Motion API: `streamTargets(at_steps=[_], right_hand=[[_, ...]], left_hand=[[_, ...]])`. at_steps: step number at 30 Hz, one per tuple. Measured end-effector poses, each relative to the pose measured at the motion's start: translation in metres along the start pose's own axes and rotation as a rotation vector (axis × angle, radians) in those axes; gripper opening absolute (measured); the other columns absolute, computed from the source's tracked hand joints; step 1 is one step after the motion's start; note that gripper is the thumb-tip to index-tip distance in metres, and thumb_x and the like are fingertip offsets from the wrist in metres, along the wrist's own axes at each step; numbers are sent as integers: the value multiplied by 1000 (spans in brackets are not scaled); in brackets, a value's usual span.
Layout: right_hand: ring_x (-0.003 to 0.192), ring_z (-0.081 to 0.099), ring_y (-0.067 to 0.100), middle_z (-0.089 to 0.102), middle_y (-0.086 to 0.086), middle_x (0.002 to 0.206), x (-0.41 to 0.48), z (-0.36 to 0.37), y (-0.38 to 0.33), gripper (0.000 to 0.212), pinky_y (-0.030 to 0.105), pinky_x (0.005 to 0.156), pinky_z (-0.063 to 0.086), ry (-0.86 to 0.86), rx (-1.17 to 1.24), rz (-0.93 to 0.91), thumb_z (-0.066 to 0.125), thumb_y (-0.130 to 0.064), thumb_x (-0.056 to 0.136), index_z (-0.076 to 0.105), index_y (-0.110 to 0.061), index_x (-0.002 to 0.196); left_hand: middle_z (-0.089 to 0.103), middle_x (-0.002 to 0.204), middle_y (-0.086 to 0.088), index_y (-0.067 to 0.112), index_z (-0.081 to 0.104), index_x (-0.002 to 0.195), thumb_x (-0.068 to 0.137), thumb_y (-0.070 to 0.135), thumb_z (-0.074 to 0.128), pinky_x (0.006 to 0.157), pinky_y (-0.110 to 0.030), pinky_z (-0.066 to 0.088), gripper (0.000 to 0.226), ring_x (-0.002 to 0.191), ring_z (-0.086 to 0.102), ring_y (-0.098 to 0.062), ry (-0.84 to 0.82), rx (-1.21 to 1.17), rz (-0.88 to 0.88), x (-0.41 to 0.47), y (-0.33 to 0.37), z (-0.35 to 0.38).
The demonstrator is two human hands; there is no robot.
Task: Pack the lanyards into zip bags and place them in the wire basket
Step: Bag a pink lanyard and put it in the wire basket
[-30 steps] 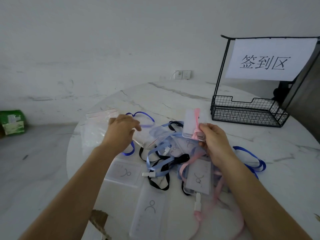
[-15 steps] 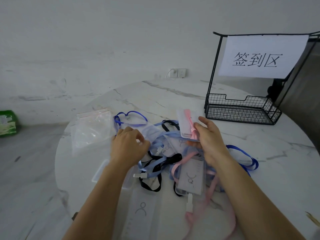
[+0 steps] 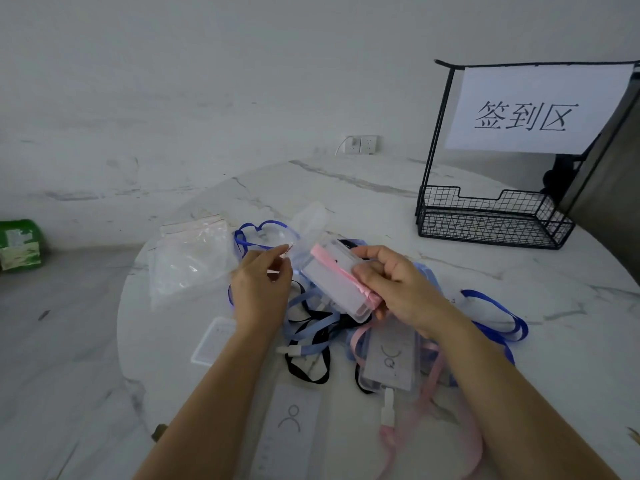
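Half a second ago the left hand [image 3: 261, 289] lay low on the loose lanyards [image 3: 311, 327]. Now it is raised and pinches the edge of a clear zip bag [image 3: 308, 223] between thumb and fingertips. The bag stands up from the hand and leans away to the right. The right hand [image 3: 394, 282] before held its badge holder [image 3: 332, 294] nearly upright. Now the holder is tilted, with its upper end turned toward the left hand and the bag. The fingers of the right hand are curled around the lower end of the holder, and they also keep the pink lanyard [image 3: 329, 266] that is wound along it. The upper end of the holder is at the bag or just inside its mouth; we cannot tell which, because the plastic is transparent and a little blurred.

The stack of spare zip bags [image 3: 188, 261] has stayed on the left part of the marble table [image 3: 381, 209], just beside the left hand. These bags look flat, and we see only plastic in them.

The wire basket [image 3: 485, 226] stands at the far right of the table, well apart from both hands, and a paper sign [image 3: 533, 109] hangs on its tall frame. Through its mesh we see only the marble.

The other lanyards, light blue, black, dark blue and pink, lie tangled under the hands, and with them is a second badge holder [image 3: 389, 362].
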State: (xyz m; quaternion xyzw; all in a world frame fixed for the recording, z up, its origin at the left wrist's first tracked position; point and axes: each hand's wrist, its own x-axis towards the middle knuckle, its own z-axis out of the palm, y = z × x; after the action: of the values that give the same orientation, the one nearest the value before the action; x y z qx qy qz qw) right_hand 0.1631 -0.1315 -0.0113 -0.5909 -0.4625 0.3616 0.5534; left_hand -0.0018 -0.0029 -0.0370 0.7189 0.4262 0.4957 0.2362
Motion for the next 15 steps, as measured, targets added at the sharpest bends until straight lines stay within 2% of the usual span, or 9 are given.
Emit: streamTargets(at_steps=[4, 7, 9, 11, 13, 15], right_hand=[[50, 50, 8, 56, -9, 58, 3, 0, 7, 21, 25, 42, 45, 16, -69, -2, 54, -15, 102, 54, -13, 123], [48, 51, 7, 60, -8, 58, 3, -1, 7, 19, 24, 43, 45, 51, -120, -61, 56, -16, 101, 57, -14, 120], [46, 52, 5, 63, -8, 62, 3, -1, 7, 20, 21, 45, 46, 85, -165, -105, 58, -19, 100, 60, -17, 120], [49, 57, -1, 65, -19, 63, 4, -2, 9, 22, 13, 50, 45, 127, -214, -140, 59, -19, 100, 62, -16, 122], [53, 59, -6, 64, -26, 63, 4, -1, 10, 24, 10, 53, 44, 183, -232, -145, 60, -20, 100, 63, -16, 123], [52, 59, -1, 69, -16, 74, 6, 1, 12, 26, 17, 50, 47, 272, -190, -110, 61, -24, 99, 65, -16, 123]], left_hand=[[69, 89, 2, 13, 72, 106, 88, 10, 69, 68, -1, 42, 18, 74, 63, -1, -11, -46, 16, -3, 4, -1], [70, 91, -1, 10, 72, 103, 89, 9, 69, 68, -2, 44, 15, 75, 65, -7, -22, -51, 78, -6, 6, 1], [69, 90, -3, 7, 74, 97, 87, 4, 71, 67, -7, 48, 11, 73, 67, -15, -27, -37, 171, -7, 4, 2], [70, 87, -5, 6, 75, 91, 86, 2, 71, 66, -18, 51, 8, 71, 67, -20, -20, -19, 235, -7, 1, 3], [70, 85, -5, 6, 75, 89, 85, 1, 72, 62, -24, 51, 7, 68, 67, -18, -5, -12, 286, -6, -1, 4], [70, 87, -3, 6, 75, 88, 86, 3, 71, 60, -22, 51, 5, 69, 64, -10, 8, -21, 353, -7, -1, 4]])
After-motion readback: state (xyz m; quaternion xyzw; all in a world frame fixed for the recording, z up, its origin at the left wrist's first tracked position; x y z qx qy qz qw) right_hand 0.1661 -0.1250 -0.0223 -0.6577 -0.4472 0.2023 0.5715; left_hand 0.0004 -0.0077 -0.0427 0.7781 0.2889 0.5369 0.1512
